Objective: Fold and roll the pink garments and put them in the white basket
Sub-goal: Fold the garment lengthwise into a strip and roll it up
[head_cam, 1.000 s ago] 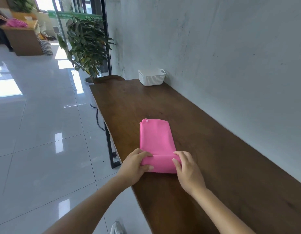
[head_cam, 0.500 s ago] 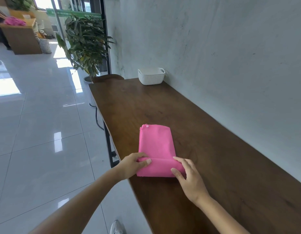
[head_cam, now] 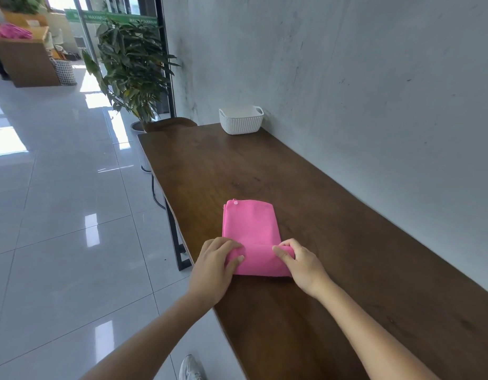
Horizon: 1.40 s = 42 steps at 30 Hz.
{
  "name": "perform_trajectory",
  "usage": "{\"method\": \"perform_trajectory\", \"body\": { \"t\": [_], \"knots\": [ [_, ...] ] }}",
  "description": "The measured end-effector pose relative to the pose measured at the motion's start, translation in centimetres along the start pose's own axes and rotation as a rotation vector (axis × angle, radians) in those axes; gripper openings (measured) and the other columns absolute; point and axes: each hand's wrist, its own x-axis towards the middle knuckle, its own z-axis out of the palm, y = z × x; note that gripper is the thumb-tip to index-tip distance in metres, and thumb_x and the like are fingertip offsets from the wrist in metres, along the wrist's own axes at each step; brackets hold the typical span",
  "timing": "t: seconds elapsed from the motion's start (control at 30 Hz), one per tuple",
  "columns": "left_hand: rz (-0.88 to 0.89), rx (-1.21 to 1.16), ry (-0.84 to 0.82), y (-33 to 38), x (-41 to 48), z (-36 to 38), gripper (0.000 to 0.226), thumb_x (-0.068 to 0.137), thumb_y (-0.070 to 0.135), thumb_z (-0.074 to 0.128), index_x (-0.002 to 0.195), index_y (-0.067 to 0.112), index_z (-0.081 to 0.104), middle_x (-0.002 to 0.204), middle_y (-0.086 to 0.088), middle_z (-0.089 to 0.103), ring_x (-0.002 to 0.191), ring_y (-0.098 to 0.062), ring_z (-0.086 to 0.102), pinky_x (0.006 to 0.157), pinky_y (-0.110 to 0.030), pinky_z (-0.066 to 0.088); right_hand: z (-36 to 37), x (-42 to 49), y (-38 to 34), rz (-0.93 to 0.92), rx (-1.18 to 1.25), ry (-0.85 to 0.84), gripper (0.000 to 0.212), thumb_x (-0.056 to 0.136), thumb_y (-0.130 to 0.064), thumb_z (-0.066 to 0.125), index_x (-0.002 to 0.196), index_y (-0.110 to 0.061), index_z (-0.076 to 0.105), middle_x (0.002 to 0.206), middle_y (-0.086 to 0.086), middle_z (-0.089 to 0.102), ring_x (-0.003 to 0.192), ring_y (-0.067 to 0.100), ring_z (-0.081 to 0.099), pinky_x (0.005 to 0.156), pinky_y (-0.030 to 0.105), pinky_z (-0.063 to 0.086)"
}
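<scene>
With my left hand (head_cam: 214, 266) and right hand (head_cam: 299, 260) both gripping the pink garment's (head_cam: 252, 229) near rolled end on the counter (head_cam: 347, 242), uneven pushing could skew the roll

The left hand (head_cam: 215, 266) and right hand (head_cam: 301, 263) curl, gripping.

The dark wooden table (head_cam: 333, 242) stands against the wall. A white basket (head_cam: 240, 124) sits at its far end. A pink garment (head_cam: 251, 226), partly rolled, lies near its left edge.
</scene>
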Motion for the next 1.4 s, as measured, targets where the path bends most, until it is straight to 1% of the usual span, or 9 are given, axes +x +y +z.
{"method": "perform_trajectory", "body": {
  "t": [0.1,0.2,0.33,0.4,0.67,0.83,1.0,1.2,1.4],
  "knots": [
    [0.037,0.11,-0.091,-0.4,0.0,-0.1,0.058,0.092,0.058,0.063,0.143,0.034,0.049,0.144,0.016,0.047,0.136,-0.01,0.036,0.111,-0.035,0.041,-0.3,0.6,-0.7,0.03,-0.07,0.003,0.057,0.092,-0.076,0.034,0.116,-0.028,0.054,0.114,-0.006,0.062,0.098,0.012,0.058,0.06,0.021,0.04],
    [0.1,0.234,-0.137,-1.0,0.6,-0.1,0.065,0.092,0.051,0.066,0.149,0.029,0.043,0.148,0.01,0.045,0.137,-0.016,0.037,0.115,-0.04,0.041,-0.2,0.8,-1.4,0.028,-0.251,0.084,0.061,0.093,-0.075,0.029,0.121,-0.027,0.054,0.115,-0.007,0.062,0.094,0.012,0.059,0.056,0.021,0.039],
    [0.155,0.298,-0.173,-1.1,1.6,-0.4,0.06,0.097,0.045,0.061,0.15,0.025,0.043,0.146,0.005,0.049,0.128,-0.019,0.042,0.113,-0.038,0.04,0.6,0.3,-1.5,-0.178,-0.437,0.311,0.049,0.101,-0.06,0.035,0.131,-0.025,0.054,0.127,-0.006,0.057,0.111,0.013,0.056,0.072,0.02,0.042],
    [0.142,0.302,-0.203,-1.1,1.9,-0.7,0.059,0.098,0.046,0.058,0.151,0.026,0.041,0.145,0.006,0.048,0.126,-0.018,0.042,0.112,-0.035,0.039,1.0,-0.1,-1.0,-0.29,-0.451,0.319,0.046,0.102,-0.055,0.035,0.132,-0.026,0.053,0.131,-0.006,0.055,0.117,0.012,0.054,0.079,0.018,0.045],
    [0.066,0.275,-0.478,-0.6,2.8,-3.2,0.055,0.099,0.046,0.059,0.149,0.028,0.044,0.139,0.005,0.053,0.126,-0.019,0.048,0.109,-0.036,0.042,1.7,-2.9,0.6,-0.31,-0.329,0.209,0.061,0.098,-0.065,0.034,0.151,-0.035,0.038,0.154,-0.016,0.039,0.141,0.008,0.034,0.107,0.025,0.038],
    [0.035,0.245,-0.625,0.0,3.0,-4.4,0.053,0.1,0.042,0.06,0.148,0.025,0.046,0.134,0.005,0.052,0.124,-0.019,0.051,0.106,-0.034,0.046,2.6,-4.2,1.6,-0.336,-0.243,0.211,0.072,0.091,-0.079,0.026,0.15,-0.037,0.037,0.151,-0.019,0.037,0.132,-0.006,0.027,0.103,0.017,0.033],
    [-0.068,0.111,-0.753,-0.6,3.6,-4.6,0.051,0.097,0.06,0.052,0.135,0.025,0.056,0.122,0.005,0.061,0.11,-0.017,0.061,0.096,-0.036,0.057,3.3,-4.6,2.2,-0.239,-0.032,0.193,0.07,0.088,-0.082,0.031,0.142,-0.04,0.043,0.139,-0.02,0.044,0.126,0.003,0.045,0.095,0.018,0.047],
    [-0.182,-0.033,-0.635,-0.6,3.4,-3.7,0.049,0.096,0.061,0.051,0.131,0.028,0.061,0.122,0.004,0.062,0.111,-0.016,0.061,0.094,-0.036,0.057,2.8,-3.3,1.3,-0.131,0.035,0.131,0.065,0.086,-0.085,0.03,0.129,-0.04,0.05,0.126,-0.018,0.052,0.109,0.003,0.055,0.077,0.018,0.055],
    [0.086,0.256,-0.169,0.1,2.2,-2.7,0.036,0.102,0.047,0.05,0.122,0.023,0.068,0.115,0.007,0.065,0.104,-0.011,0.05,0.092,-0.029,0.046,1.6,-1.5,0.1,-0.027,0.12,0.023,0.043,0.093,-0.071,0.042,0.108,-0.034,0.059,0.119,-0.01,0.056,0.103,0.004,0.054,0.07,0.02,0.044]
  ]
}}
